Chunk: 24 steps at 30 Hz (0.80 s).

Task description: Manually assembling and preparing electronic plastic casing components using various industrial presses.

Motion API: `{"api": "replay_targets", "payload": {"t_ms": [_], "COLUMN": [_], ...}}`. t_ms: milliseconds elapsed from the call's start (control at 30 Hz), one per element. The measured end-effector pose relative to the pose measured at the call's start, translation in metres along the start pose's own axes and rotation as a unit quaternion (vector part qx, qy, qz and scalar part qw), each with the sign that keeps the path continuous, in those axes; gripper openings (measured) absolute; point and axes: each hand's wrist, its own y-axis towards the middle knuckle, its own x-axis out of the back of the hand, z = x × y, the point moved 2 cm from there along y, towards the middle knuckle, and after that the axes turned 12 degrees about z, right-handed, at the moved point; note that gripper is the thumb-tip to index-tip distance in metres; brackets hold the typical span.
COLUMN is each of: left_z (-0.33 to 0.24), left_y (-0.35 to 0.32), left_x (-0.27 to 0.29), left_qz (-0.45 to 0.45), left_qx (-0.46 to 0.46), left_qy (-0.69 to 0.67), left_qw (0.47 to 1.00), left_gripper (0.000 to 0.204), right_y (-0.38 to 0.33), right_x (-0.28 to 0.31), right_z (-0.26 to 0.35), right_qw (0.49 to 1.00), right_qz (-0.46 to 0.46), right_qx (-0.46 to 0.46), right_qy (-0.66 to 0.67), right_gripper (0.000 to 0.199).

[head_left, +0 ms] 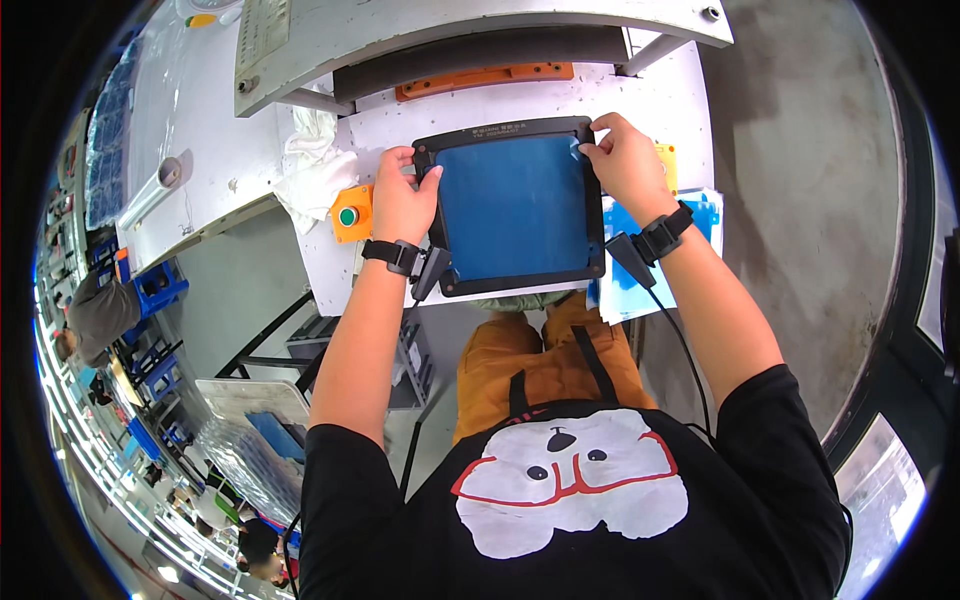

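Observation:
A black square frame (520,286) surrounds a flat, shiny blue panel (515,210) above the white table in front of me. My left hand (405,205) grips its upper left side, the thumb on the front edge and the fingers round the outside. At the upper right corner, my right hand (630,165) has its fingers and thumb closed on the frame, the thumb by the blue panel's corner. Both wrists wear black straps with small cabled devices. Whether the frame's underside rests on the table is hidden.
A grey metal machine (480,25) spans the table's far side, with an orange bar (485,80) beneath it. An orange box with a green button (350,214) stands left, beside white cloth (312,170). Blue-and-white sheets (650,285) lie at right, near a second orange box (667,165).

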Motion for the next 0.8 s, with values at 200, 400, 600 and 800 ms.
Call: {"api": "replay_targets", "payload": {"t_ms": [200,400,600,800], "left_z": [0.013,0.009,0.002,0.002], "left_y": [0.008,0.010,0.008,0.004], "left_x": [-0.002,-0.003,-0.003,-0.001], "left_qz": [-0.002,0.004,0.016,-0.029], "left_qx": [0.058,0.076,0.064,0.009], "left_qy": [-0.111,-0.147,-0.164,-0.035], "left_qw": [0.992,0.986,0.984,0.999], "left_gripper": [0.046,0.046,0.046,0.050], "right_y": [0.002,0.007,0.004,-0.008], "right_x": [0.002,-0.003,0.004,0.000], "right_z": [0.003,-0.007,-0.006,-0.004], "right_qw": [1.000,1.000,0.996,0.985], "right_qz": [0.006,-0.018,-0.062,-0.017], "right_qx": [-0.022,-0.007,0.057,0.159], "right_qy": [0.013,-0.016,-0.012,-0.070], "right_gripper": [0.032,0.029,0.016,0.010]}}
